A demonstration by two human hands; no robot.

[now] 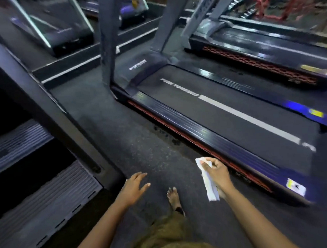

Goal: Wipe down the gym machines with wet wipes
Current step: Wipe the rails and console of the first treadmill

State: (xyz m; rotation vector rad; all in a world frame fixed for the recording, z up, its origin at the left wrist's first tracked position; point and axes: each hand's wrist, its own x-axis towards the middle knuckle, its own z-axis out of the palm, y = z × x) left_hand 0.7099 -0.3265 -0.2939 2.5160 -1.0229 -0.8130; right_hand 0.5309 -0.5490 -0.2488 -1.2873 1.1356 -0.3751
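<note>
Head view: right hand (216, 170) pinches white wipe (208, 185) in its grip; left hand (132, 189) outstretched, grip wide.

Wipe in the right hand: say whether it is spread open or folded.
Folded, not spread. The wipe hangs as a narrow, creased strip from the right hand, which pinches its upper end.

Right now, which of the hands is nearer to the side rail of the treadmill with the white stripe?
Right. The right hand, pinching the wet wipe, hovers just beside the side rail; the left hand is open over the floor, farther away.
</note>
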